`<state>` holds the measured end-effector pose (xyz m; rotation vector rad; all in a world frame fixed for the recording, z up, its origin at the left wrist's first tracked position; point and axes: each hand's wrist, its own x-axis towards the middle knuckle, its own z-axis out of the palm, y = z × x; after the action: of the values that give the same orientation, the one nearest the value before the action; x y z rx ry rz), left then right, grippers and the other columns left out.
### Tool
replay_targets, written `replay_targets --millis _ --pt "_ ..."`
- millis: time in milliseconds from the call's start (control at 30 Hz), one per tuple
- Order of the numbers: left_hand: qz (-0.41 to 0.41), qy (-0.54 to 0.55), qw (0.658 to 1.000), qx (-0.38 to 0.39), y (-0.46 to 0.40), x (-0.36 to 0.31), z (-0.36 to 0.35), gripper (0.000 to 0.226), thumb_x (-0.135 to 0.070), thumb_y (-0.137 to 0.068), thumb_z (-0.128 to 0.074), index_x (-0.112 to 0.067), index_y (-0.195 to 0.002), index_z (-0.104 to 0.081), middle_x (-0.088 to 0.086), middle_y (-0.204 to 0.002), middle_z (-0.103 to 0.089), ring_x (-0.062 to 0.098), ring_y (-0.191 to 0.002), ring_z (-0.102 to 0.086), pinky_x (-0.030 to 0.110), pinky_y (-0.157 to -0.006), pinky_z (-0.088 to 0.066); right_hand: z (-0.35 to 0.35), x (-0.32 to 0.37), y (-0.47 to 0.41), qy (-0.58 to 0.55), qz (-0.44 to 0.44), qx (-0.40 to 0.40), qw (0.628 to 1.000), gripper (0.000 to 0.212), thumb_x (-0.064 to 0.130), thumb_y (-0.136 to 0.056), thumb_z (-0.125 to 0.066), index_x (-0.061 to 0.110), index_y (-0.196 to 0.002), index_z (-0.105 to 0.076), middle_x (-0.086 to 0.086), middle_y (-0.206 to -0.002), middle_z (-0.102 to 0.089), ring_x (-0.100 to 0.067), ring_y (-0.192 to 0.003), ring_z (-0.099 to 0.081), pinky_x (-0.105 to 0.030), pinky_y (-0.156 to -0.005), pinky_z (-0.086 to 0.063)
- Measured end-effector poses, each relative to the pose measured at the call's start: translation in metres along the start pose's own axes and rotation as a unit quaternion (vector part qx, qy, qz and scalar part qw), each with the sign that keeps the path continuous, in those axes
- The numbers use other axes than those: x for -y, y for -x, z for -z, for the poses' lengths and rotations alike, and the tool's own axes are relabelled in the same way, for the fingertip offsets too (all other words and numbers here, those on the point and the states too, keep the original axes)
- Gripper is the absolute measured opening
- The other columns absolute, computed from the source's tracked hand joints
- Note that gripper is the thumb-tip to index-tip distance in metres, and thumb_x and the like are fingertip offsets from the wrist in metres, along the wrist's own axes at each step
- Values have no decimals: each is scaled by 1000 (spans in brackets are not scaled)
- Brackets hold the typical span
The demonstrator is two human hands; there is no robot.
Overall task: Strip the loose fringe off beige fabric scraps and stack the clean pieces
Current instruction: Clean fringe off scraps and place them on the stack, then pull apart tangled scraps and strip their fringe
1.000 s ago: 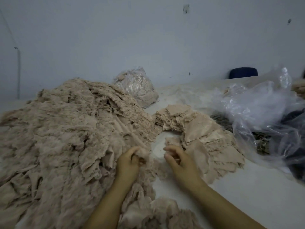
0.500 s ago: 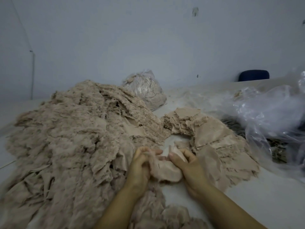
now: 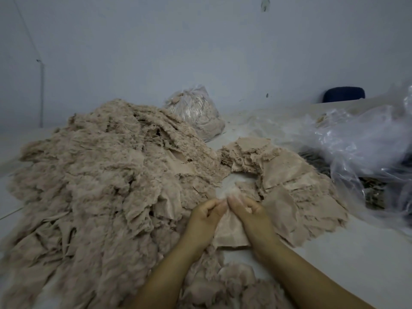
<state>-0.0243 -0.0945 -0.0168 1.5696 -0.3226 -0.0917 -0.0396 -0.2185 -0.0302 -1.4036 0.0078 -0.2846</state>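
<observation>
A beige fabric scrap (image 3: 229, 230) hangs between my two hands just above the white table (image 3: 347, 259). My left hand (image 3: 204, 221) pinches its top edge from the left, and my right hand (image 3: 250, 216) pinches the same edge from the right, fingertips almost touching. A big heap of fringed beige scraps (image 3: 100, 186) fills the left half of the table. To the right of my hands lies a flatter stack of beige pieces (image 3: 287, 181). Pulled-off fringe fluff (image 3: 231, 286) lies between my forearms.
A clear plastic bag stuffed with beige scraps (image 3: 196, 112) stands at the back by the wall. Crumpled clear plastic bags (image 3: 365, 148) over dark material cover the right side. A dark blue chair back (image 3: 344, 94) shows beyond the table's far edge.
My left hand pulled a scrap from the heap's edge, both hands closed together on it, and it now hangs flatter with both hands pinching its top edge.
</observation>
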Motion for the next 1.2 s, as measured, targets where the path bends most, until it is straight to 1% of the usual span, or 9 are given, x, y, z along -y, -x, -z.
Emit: replay_targets --millis 133,267,367,567,733,900,967,1100,1200 --pt "-1 -25 999 26 0 -2 6 24 -32 -90 -55 -17 -72 -62 -13 -55 -56 0 -50 -48 15 -47 -39 4 3 -4 -10 20 -47 999 31 26 -87 -64 -3 -75 -60 -14 -65 -57 -23 -60 -53 -26 -51 -44" --pt "72 27 992 100 0 0 16 34 -33 -74 -68 -4 -91 -71 10 -82 -71 19 -72 -65 26 -62 -52 7 5 -5 -6 31 -82 996 26 21 -90 -63 7 -68 -62 -3 -58 -60 -17 -55 -56 -24 -49 -46" --pt "70 100 992 17 -3 1 12 34 -28 -82 -60 3 -92 -66 20 -81 -64 27 -73 -56 30 -63 -47 7 8 -6 -14 42 -105 994 23 20 -91 -62 16 -68 -64 7 -56 -62 -6 -51 -57 -17 -46 -44" --pt "50 62 989 -128 -8 -5 14 29 -21 -96 -51 -11 -69 -58 3 -54 -53 16 -49 -45 21 -46 -36 14 13 -10 -22 39 -172 984 23 24 -92 -61 15 -72 -66 9 -55 -63 -1 -47 -56 -15 -44 -43" --pt "66 30 994 -80 -7 -13 26 28 -19 -97 -49 -12 -69 -52 -8 -40 -35 1 -28 -26 11 -31 -21 53 31 -28 141 69 -231 960 35 33 -89 -65 5 -67 -61 1 -57 -57 -11 -51 -49 -25 -50 -37" --pt "35 65 995 -66 -2 -28 27 22 -10 -96 -50 -7 -77 -60 -6 -47 -56 -2 -28 -41 8 -31 -30 70 35 -38 275 98 -270 918 22 33 -84 -69 28 -63 -63 20 -62 -59 2 -63 -53 -5 -58 -35" --pt "45 93 991 -85 -1 -30 37 17 -12 -96 -50 -7 -85 -62 -5 -49 -59 1 -28 -41 10 -30 -30 72 32 -39 281 90 -282 913 14 34 -84 -69 23 -75 -71 18 -66 -61 -6 -70 -56 -15 -66 -36" --pt "-14 -80 993 -82 7 -28 64 17 -13 -93 -55 -11 -80 -67 -7 -57 -58 -2 -43 -52 17 -42 -42 84 38 -38 409 52 -275 868 24 38 -89 -60 19 -101 -69 -8 -99 -69 -31 -99 -59 -33 -75 -40" --pt "-63 -255 960 95 21 -33 77 23 -28 -89 -61 -9 -82 -71 -15 -66 -63 -7 -58 -56 12 -59 -43 62 43 -24 499 129 -221 828 28 27 -89 -63 12 -113 -61 -16 -114 -59 -31 -108 -49 -37 -88 -38"
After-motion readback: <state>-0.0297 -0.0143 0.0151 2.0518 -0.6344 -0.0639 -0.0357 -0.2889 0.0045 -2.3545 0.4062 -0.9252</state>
